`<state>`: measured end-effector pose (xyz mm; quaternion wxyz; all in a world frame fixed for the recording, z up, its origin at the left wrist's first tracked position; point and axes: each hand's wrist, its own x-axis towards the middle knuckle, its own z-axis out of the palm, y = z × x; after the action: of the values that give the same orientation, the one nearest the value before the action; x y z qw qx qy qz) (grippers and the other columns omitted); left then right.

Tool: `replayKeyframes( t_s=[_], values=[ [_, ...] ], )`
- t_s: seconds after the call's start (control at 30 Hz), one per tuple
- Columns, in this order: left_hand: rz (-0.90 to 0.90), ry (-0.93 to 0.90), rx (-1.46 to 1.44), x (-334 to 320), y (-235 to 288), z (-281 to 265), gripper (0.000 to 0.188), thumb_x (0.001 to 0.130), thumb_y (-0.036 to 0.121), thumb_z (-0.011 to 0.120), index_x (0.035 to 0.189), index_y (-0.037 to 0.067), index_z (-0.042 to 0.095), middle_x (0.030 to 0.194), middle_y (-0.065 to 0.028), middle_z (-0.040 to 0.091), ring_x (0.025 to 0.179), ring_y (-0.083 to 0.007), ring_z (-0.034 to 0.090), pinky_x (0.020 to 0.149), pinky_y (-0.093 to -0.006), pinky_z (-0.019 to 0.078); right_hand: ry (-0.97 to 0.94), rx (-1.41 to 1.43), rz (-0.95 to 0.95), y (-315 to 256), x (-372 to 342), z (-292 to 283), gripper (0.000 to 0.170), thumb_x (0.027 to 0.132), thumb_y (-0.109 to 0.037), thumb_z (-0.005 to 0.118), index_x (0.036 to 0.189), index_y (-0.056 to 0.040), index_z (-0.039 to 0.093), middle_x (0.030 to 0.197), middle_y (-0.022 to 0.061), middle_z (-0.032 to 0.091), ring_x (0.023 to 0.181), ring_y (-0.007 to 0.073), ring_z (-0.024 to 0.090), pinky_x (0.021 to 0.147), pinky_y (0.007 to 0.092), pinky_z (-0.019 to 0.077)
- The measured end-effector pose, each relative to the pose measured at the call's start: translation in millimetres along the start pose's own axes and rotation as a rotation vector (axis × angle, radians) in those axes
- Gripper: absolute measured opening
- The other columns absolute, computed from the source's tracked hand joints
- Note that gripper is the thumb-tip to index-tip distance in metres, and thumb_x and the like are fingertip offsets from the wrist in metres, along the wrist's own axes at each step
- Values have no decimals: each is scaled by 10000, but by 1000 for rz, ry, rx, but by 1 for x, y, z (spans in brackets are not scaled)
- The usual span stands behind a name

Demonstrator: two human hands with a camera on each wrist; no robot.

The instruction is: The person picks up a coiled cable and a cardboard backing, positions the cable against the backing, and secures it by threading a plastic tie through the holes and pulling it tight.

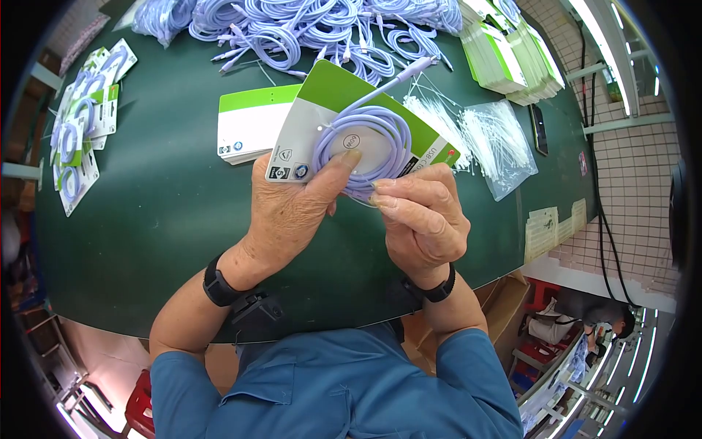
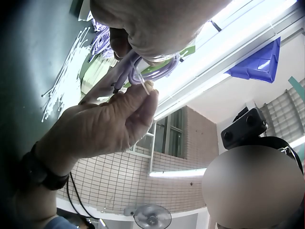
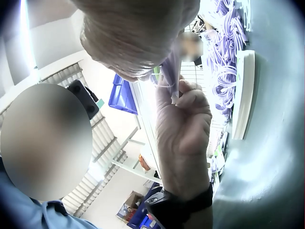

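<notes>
Cable (image 1: 398, 139) pinched by left hand (image 1: 292, 208); left wrist view reveals right hand (image 2: 102, 121) pinching tie (image 2: 139, 77).

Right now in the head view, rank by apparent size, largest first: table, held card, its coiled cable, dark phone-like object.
Table
Held card
Coiled cable
Dark phone-like object
Raised nearer the camera, card and cable may look enlarged.

We identify one lilac cable (image 1: 400, 139), wound into a round coil of several turns against the face of a white-and-green card (image 1: 329, 84). We note the card held tilted, green band uppermost, a "60W" mark showing within the coil. One connector end (image 1: 415, 68) projects past the card's upper edge. A thin translucent strip (image 2: 139, 77) crosses the coil, its end pinched.
</notes>
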<state>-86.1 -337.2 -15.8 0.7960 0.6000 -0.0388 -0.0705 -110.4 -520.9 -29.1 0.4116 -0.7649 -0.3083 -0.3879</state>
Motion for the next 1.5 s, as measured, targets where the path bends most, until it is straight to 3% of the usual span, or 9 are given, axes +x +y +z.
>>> replayKeyframes(
  t_s=[0.73, 0.83, 0.97, 1.5],
  values=[
    [-43, 1, -30, 0, -2, 0, 214, 950, 167, 814, 1064, 6, 730, 813, 2, 699, 593, -41, 600, 495, -211, 462, 17, 37, 44, 2, -2, 2, 283, 801, 7, 888, 1038, -99, 774, 988, 81, 802, 786, 217, 660, 683, 304, 508],
    [-36, 3, -36, -1, -2, 1, 218, 950, 170, 815, 1066, 7, 730, 816, 1, 701, 596, -42, 603, 496, -210, 462, 39, 56, 66, 0, -2, 4, 183, 858, -32, 868, 997, -85, 760, 967, 102, 796, 776, 207, 642, 694, 313, 481],
    [-40, 1, -33, -1, -4, 0, 220, 952, 174, 814, 1070, 8, 731, 818, -1, 701, 598, -41, 604, 497, -210, 462, 32, 46, 44, 3, -2, 3, 274, 808, 9, 885, 1033, -94, 768, 980, 82, 800, 772, 215, 651, 679, 306, 500],
    [-13, -11, -5, 0, -3, -1, 218, 973, 166, 790, 1093, -5, 725, 816, -11, 702, 587, -46, 592, 500, -217, 464, 19, 26, 56, 2, 0, 3, 265, 819, 17, 875, 1033, -97, 770, 969, 78, 792, 774, 215, 645, 668, 307, 491]
  ],
)
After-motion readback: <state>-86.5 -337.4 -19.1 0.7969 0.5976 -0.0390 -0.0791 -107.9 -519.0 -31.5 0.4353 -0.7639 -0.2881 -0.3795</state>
